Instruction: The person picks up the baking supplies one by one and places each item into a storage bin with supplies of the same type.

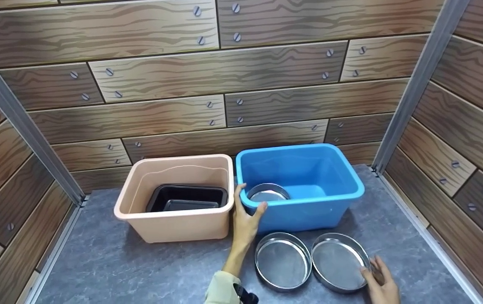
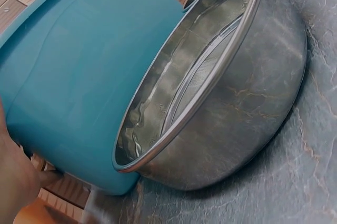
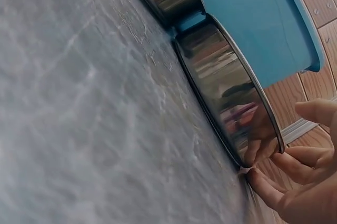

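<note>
Left hand (image 1: 245, 219) grips the near-left corner of the blue tub (image 1: 309, 211), thumb hooked over the rim. Right hand (image 1: 381, 283) is relaxed and open, fingertips touching the edge of the right pan (image 1: 337, 261). It sits on the worktop (image 1: 110, 266) just beside another pan (image 1: 283, 259), both in front of the tub. Third pan (image 1: 267, 193) inside it.

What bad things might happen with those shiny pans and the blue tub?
The right hand only touches the rim of the right metal pan with its fingertips, so it might slip and clatter if lifted. That pan sits close beside the left metal pan, so they may bump. The left hand grips the blue tub at its rim; pulling could tip it.
</note>
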The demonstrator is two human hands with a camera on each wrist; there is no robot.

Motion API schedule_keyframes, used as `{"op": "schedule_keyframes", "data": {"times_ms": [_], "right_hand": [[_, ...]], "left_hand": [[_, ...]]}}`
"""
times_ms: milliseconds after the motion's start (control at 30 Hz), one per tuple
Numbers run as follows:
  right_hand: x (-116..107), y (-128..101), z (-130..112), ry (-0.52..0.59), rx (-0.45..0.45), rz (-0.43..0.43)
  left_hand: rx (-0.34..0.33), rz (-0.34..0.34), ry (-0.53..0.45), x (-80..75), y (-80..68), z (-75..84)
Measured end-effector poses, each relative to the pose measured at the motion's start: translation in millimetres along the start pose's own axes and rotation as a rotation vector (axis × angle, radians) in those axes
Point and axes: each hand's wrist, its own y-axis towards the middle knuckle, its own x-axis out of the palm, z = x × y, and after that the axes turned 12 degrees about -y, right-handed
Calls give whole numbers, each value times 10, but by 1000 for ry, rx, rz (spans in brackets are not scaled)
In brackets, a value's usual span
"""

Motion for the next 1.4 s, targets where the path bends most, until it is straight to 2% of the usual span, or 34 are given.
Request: {"op": "schedule_keyframes", "data": {"times_ms": [167, 267, 433, 533, 700, 1000, 1233, 1400], "right_hand": [[75, -17, 37, 43, -111, 92], [87, -20, 55, 6, -111, 95], [53, 2, 30, -161, -64, -6], [26, 13, 15, -203, -72, -73], [8, -11, 14, -158, -98, -64], [-8, -32, -22, -89, -139, 61], [61, -47, -4, -94, -117, 146], [73, -45, -54, -64, -86, 117]], "left_hand": [[-2, -6, -5, 5, -2, 3], [2, -8, -4, 1, -3, -4], [11, -2, 7, 4, 7, 6], [22, -4, 1, 9, 8, 22], [31, -8, -29, 17, 3, 29], [35, 3, -33, 27, 18, 20], [10, 4, -19, 21, 10, 7], [7, 2, -26, 13, 10, -7]]}}
